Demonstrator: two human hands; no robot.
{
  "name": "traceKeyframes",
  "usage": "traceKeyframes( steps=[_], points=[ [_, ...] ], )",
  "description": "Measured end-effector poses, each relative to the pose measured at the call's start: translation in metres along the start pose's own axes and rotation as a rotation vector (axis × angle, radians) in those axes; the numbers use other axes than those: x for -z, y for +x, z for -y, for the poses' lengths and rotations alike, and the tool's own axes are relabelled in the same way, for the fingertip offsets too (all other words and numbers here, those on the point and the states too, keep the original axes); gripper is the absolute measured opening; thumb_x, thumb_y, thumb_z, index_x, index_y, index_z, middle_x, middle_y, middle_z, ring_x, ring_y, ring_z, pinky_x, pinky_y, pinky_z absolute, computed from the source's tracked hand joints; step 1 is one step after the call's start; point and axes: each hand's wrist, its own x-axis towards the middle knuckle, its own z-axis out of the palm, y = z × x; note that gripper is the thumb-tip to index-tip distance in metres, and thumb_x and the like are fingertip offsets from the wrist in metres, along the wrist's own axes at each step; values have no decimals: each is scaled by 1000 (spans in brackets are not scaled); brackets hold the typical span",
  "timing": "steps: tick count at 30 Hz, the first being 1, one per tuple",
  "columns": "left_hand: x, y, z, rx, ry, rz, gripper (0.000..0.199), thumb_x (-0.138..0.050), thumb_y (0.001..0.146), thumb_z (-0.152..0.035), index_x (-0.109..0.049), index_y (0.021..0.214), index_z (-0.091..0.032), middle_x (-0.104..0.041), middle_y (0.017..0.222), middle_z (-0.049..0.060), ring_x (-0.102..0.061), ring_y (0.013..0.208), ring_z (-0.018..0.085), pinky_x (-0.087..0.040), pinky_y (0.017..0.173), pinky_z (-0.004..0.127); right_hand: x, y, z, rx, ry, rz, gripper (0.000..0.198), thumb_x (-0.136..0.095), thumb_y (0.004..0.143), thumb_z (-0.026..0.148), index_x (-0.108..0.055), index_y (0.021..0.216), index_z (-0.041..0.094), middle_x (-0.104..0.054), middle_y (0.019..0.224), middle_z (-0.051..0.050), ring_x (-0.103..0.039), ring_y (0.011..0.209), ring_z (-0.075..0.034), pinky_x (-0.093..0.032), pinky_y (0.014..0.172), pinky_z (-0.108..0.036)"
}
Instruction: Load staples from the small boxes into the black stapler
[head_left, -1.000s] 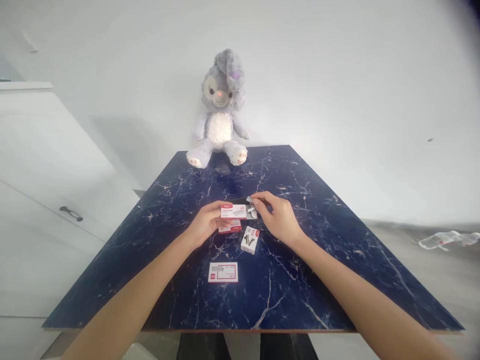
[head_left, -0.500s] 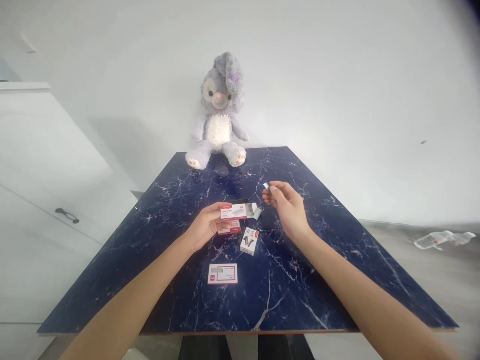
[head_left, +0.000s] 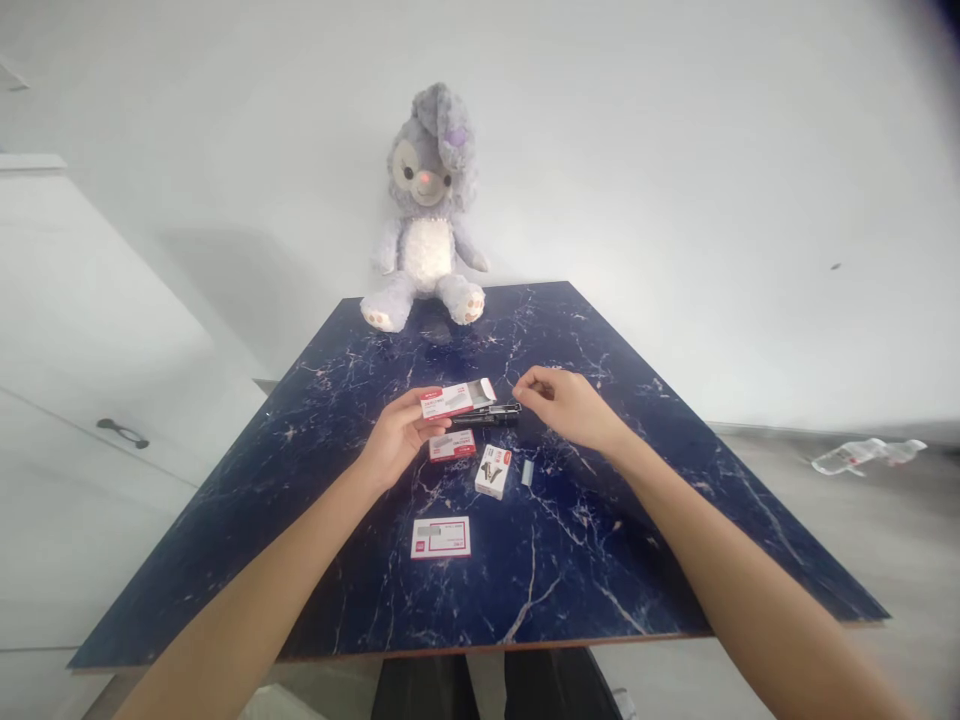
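My left hand (head_left: pixel 394 440) holds a red-and-white staple box (head_left: pixel 448 400), its right end flap open. Behind and below that box lies a black stapler (head_left: pixel 491 415), partly covered by it. At the stapler's right end, the thumb and fingers of my right hand (head_left: pixel 559 400) are pinched together; what they hold, if anything, is hidden. A second red-and-white staple box (head_left: pixel 452 446) lies just under my left hand. To its right is a small white box with a dark clip picture (head_left: pixel 493 472). A silvery strip of staples (head_left: pixel 528 472) lies beside that one.
Nearer the front edge lies a flat white box with a red frame (head_left: pixel 440 538). A grey plush rabbit (head_left: pixel 429 220) sits at the back of the dark blue marbled table (head_left: pixel 600 540), against the wall. Clear plastic bottles (head_left: pixel 866 456) lie on the floor at right.
A staple strip that hung at the box's open end now lies on the table. My right hand has moved in to the stapler; the shiny piece in its fingers no longer shows.
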Motion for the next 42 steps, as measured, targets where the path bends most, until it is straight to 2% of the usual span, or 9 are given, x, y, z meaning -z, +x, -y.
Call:
traceKeyframes(
  steps=[5, 7, 10, 13, 17, 23, 33, 37, 42],
  points=[
    [0, 1, 2, -13, 13, -6, 22, -66, 81, -12, -71, 102, -13, -77, 88, 9, -73, 69, 15, -59, 66, 22, 21, -6, -11, 43, -71, 587, 33, -83, 64, 42, -76, 92, 27, -73, 78, 0, -63, 59, -16, -42, 53, -26],
    [0, 1, 3, -14, 16, 1, 23, -66, 81, -13, -71, 103, -13, -77, 88, 9, -73, 69, 15, -59, 66, 23, 16, -7, -17, 57, -94, 633, 32, -86, 59, 36, -77, 88, 28, -73, 76, 1, -63, 58, -16, -42, 52, -25],
    [1, 1, 3, -9, 34, 2, 23, -66, 80, -14, -71, 103, -13, -76, 88, 9, -73, 69, 16, -59, 65, 23, 10, -6, -21, 87, -136, 648, 16, -80, 68, 35, -77, 82, 28, -73, 76, 1, -64, 62, -16, -42, 55, -26],
    [2, 2, 4, -10, 55, 14, 24, -67, 80, -15, -71, 104, -14, -76, 90, 9, -72, 70, 16, -59, 65, 23, 16, -2, -19, 91, -150, 584, 14, -75, 74, 38, -76, 80, 26, -74, 77, 0, -63, 62, -16, -41, 55, -26],
    [0, 0, 5, -5, 93, 67, 25, -69, 78, -17, -71, 103, -13, -76, 91, 9, -72, 69, 16, -59, 65, 24, 23, -1, -4, 88, -120, 276, 18, -70, 79, 40, -72, 87, 23, -74, 83, 0, -56, 60, -13, -38, 55, -26],
    [-9, -6, 3, 10, 137, 85, 26, -73, 76, -21, -72, 101, -14, -76, 92, 9, -71, 68, 16, -57, 64, 23, 2, -7, 13, 151, -52, 96, 16, -65, 82, 35, -70, 91, 22, -74, 82, 0, -54, 60, -12, -42, 60, -28],
    [-9, -6, 7, 35, 152, 123, 27, -75, 76, -22, -73, 101, -15, -76, 92, 8, -71, 72, 18, -58, 68, 28, -8, -5, 6, 157, -87, 85, 19, -68, 82, 40, -71, 89, 23, -68, 74, 2, -54, 61, -12, -39, 60, -26],
    [-7, -5, 6, 31, 100, 112, 26, -74, 77, -20, -73, 102, -15, -76, 92, 9, -71, 69, 16, -58, 67, 26, -10, -4, 5, 87, 31, 80, 27, -69, 81, 46, -69, 96, 23, -61, 67, 5, -51, 59, -11, -38, 58, -25],
    [-4, -3, 4, 18, 37, 76, 25, -73, 78, -19, -71, 103, -15, -76, 91, 9, -72, 70, 15, -58, 68, 24, -12, 0, 3, -23, 201, 4, 27, -60, 87, 46, -69, 93, 21, -70, 82, -1, -59, 69, -14, -44, 65, -28]
  ],
)
